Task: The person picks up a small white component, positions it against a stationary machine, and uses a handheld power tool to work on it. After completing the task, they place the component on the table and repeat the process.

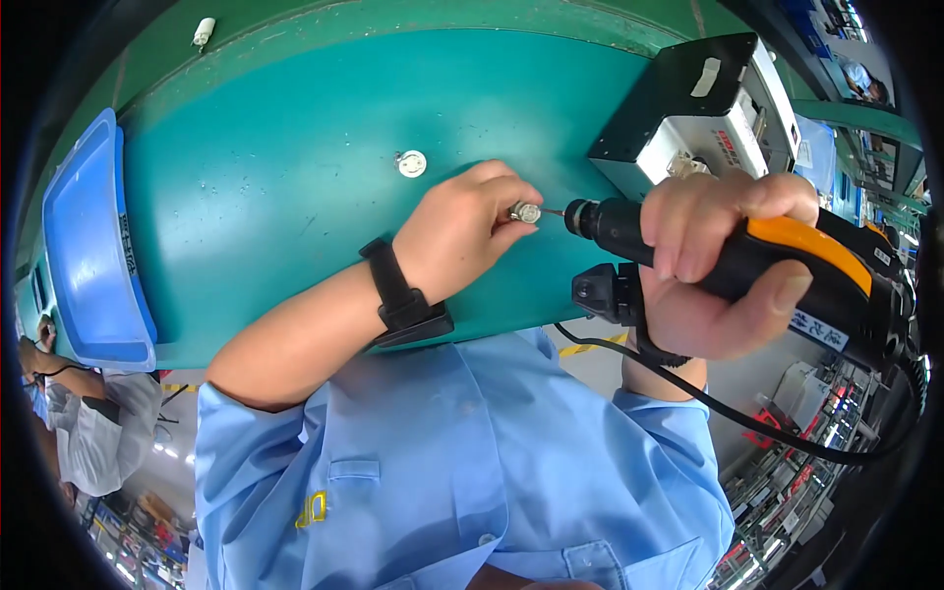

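Left of the black box point(672, 93), your left hand point(460, 228) pinches a small metal part point(529, 213), your right hand point(691, 234), gripping a screwdriver point(752, 270), hides some of the box, and a white disc point(412, 164) and blue tray point(90, 246) sit farther left.

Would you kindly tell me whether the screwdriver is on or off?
Cannot tell: the right hand holds the screwdriver, its bit pointing at the small metal part in the left hand, but a still cannot show spinning.
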Demonstrator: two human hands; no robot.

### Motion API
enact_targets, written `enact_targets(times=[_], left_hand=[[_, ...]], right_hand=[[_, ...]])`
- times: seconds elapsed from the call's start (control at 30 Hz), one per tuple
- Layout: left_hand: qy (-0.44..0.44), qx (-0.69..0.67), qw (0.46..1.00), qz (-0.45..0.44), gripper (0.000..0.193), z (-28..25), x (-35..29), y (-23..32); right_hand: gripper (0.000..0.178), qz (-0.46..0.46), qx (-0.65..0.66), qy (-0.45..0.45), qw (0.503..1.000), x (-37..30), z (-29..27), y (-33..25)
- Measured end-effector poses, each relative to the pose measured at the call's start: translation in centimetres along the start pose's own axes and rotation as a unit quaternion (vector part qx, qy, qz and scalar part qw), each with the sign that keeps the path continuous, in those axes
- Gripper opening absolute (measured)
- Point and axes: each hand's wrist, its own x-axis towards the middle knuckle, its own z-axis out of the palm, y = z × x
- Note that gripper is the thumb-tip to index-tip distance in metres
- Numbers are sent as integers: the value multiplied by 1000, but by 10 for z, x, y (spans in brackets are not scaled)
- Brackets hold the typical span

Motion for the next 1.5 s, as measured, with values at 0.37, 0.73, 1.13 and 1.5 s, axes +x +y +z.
enact_targets(times=[0.37, 0.73, 1.13, 1.5], left_hand=[[3, -5, 1000, 8, 22, 0, 0, -3], [25, 71, 996, 40, 19, -4, -6, 1], [250, 389, 885, 42, 30, -176, 94, -13], [155, 472, 867, 40, 28, -258, 88, -78]], right_hand=[[38, 19, -97, -37, 994, 0, 17, 12], [39, 3, -51, -34, 998, 1, 32, 19], [45, -163, 37, 58, 984, -13, -16, -35], [40, -120, -35, 92, 988, -35, -42, -39]])
